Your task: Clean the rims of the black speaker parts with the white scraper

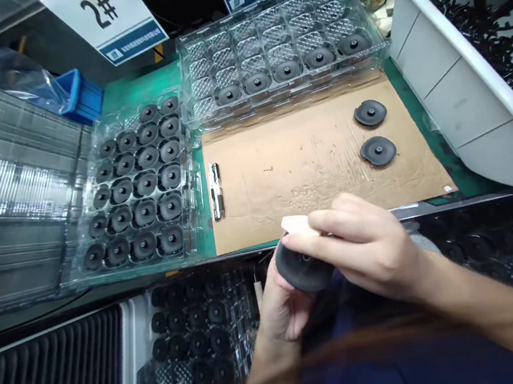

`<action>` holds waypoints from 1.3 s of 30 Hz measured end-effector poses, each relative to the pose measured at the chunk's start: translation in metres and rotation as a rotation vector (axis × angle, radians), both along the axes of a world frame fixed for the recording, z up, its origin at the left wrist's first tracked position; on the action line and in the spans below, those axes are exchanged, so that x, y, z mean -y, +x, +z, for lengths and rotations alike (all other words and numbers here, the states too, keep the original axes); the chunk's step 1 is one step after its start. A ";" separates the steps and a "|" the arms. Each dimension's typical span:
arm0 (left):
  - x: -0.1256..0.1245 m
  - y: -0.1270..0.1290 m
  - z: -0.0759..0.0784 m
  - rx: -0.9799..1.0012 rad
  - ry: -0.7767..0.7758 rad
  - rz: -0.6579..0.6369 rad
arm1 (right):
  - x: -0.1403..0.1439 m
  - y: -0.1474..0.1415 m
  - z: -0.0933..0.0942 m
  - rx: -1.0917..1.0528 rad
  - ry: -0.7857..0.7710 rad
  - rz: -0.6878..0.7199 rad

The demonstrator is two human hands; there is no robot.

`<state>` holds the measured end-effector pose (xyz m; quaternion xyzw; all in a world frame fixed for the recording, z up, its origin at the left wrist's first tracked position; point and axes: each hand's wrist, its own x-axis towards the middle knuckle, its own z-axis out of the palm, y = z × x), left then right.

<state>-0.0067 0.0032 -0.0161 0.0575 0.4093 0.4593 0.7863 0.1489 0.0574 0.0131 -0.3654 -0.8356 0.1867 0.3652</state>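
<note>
The left hand (283, 305) cups a black disc (301, 269) (right hand (368, 246) presses a white piece (297, 224) on it).

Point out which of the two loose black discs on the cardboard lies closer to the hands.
The nearer loose disc, below its twin in the picture, lies closer to the right hand; the twin sits beside the clear tray.

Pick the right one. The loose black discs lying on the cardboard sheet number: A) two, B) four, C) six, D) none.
A: two loose black discs lie apart on the right part of the cardboard sheet, one nearer the person than the other; the rest of the discs sit in trays or in the hands.
</note>
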 end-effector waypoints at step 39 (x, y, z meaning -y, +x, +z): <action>0.003 -0.023 -0.002 0.144 0.219 -0.007 | -0.001 0.019 -0.064 -0.251 -0.340 -0.169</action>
